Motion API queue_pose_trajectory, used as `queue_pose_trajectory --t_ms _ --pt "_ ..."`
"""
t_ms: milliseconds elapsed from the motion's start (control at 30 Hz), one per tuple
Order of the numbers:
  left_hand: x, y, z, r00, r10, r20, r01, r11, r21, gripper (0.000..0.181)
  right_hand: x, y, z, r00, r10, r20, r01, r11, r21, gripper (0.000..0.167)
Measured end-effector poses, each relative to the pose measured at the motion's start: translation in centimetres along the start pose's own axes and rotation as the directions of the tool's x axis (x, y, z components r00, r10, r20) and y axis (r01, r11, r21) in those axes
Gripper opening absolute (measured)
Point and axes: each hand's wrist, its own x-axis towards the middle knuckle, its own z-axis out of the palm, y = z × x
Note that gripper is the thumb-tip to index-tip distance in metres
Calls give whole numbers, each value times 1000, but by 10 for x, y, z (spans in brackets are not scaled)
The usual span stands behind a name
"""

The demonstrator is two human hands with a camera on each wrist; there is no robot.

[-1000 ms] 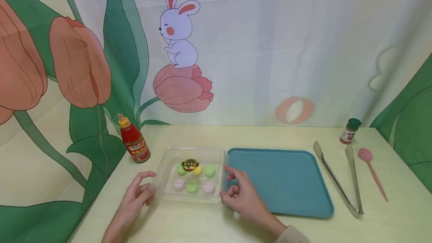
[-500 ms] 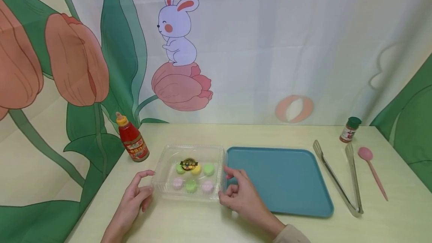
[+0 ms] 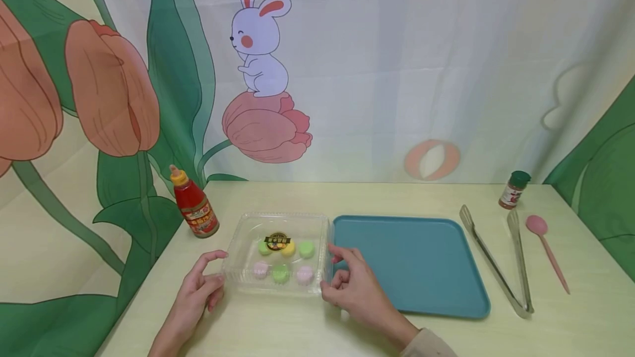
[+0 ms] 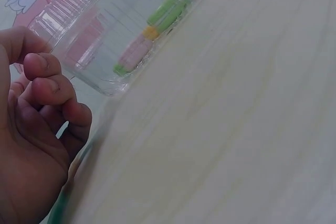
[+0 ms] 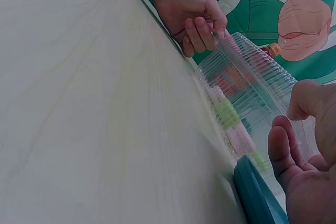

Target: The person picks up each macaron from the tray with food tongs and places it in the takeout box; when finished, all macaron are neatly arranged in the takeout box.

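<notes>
A clear plastic box with a black-and-gold sticker on its lid lies left of the table's middle. Inside it sit several green, yellow and pink macarons. My left hand holds the box's left edge with curled fingers. At the opposite edge, my right hand holds the rim, thumb at the near corner and index finger farther back. In the right wrist view, both hands flank the box, and the lid appears closed. Contact of the left thumb with the rim is hard to tell.
A blue tray lies right against the box's right side. Metal tongs, a pink spoon and a green-capped spice jar are farther right. A red sauce bottle stands at the back left.
The view has shifted very slightly. Both hands keep their places on the box, and nothing else has visibly moved.
</notes>
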Motion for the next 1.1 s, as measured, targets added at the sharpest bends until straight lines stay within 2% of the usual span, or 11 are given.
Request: queue_pose_trajectory --t_ms 267,500,767,933,1100 --pt "-2 -2 -2 997 -73 -17 74 996 45 39 -1 -1 1 1000 3 12 -3 1000 -4 80" --pt "0 -2 -3 997 -72 2 72 997 33 40 0 -1 0 1000 -5 12 5 1000 -10 79" --pt "2 -2 -2 999 -37 23 37 999 0 41 0 -4 0 1000 -6 4 6 1000 -5 79" --pt "2 -3 -2 999 -35 10 35 999 -3 40 0 -5 2 1000 -7 -9 7 1000 0 79" --pt "3 -3 -2 999 -45 -30 44 999 -20 36 1 -5 2 1000 15 14 -15 1000 2 79"
